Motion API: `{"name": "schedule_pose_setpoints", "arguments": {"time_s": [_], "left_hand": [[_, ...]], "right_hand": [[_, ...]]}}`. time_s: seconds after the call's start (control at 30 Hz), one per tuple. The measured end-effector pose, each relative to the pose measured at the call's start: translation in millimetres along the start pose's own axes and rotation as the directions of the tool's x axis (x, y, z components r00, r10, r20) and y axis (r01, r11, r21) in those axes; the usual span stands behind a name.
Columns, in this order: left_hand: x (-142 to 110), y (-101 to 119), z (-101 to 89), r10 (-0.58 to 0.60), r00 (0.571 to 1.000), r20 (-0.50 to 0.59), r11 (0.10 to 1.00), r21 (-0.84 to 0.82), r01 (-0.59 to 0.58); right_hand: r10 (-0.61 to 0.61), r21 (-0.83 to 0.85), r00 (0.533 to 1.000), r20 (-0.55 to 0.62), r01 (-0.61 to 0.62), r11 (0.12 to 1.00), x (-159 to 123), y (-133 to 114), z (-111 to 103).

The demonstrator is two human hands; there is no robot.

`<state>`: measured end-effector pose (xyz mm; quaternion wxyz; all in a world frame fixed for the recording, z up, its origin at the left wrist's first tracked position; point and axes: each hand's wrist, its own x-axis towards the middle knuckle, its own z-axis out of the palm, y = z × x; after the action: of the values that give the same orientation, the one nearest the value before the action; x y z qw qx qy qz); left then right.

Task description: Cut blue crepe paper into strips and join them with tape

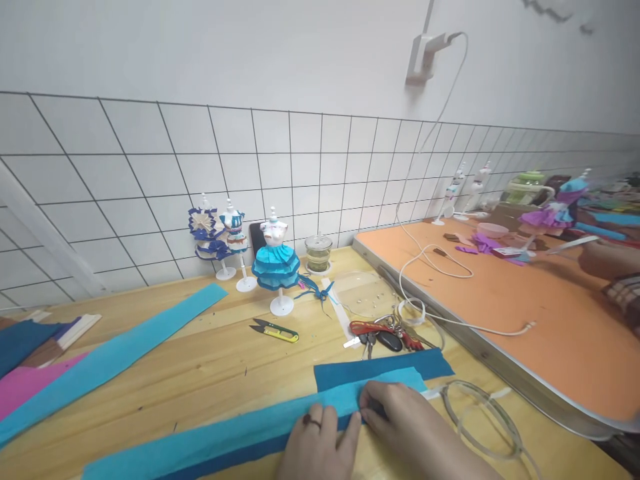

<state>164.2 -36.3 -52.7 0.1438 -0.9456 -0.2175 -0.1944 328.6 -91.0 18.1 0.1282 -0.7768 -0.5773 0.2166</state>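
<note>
A long light-blue crepe paper strip (210, 430) lies along the table's front, over a dark-blue strip (245, 453) that shows along its near edge. My left hand (317, 443) presses its fingertips on the light-blue strip, thumb held apart toward the right. Beside it, my right hand (400, 417) pinches the strips' near edge between thumb and curled fingers; the fingertips are partly hidden. Just beyond my hands lies another dark-blue piece (380, 369). Yellow-handled thread snips (275, 331) rest farther back, near a mini dress form (276, 263) in a ruffled blue skirt.
More dress forms (235, 240) and a lidded glass cup (319, 253) stand by the wire grid. Keys (390, 337) and a coiled clear tube (483, 420) lie right of centre. A co-worker's hand (607, 260) is over the orange table (500, 287). A blue strip (125, 353) lies left.
</note>
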Motion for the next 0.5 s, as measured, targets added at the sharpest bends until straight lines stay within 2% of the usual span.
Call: {"name": "schedule_pose_setpoints", "arguments": {"time_s": [0.13,0.23,0.33,0.5], "left_hand": [[9,11,13.0,-0.029,0.999,0.031,0.998,-0.058,0.03],[6,10,15.4,-0.001,0.999,0.036,0.997,-0.079,0.004],[4,8,12.6,0.004,0.999,0.036,0.998,-0.065,-0.001],[5,6,11.7,0.024,0.999,0.029,0.999,-0.044,-0.023]], "right_hand": [[0.009,0.019,1.0,-0.016,-0.009,1.0,-8,7,-7],[0.06,0.259,0.996,0.067,-0.075,0.963,-17,17,-9],[0.112,0.489,0.972,0.208,-0.203,0.849,-21,24,-7],[0.145,0.494,0.941,0.306,-0.287,0.821,-15,29,0]]}}
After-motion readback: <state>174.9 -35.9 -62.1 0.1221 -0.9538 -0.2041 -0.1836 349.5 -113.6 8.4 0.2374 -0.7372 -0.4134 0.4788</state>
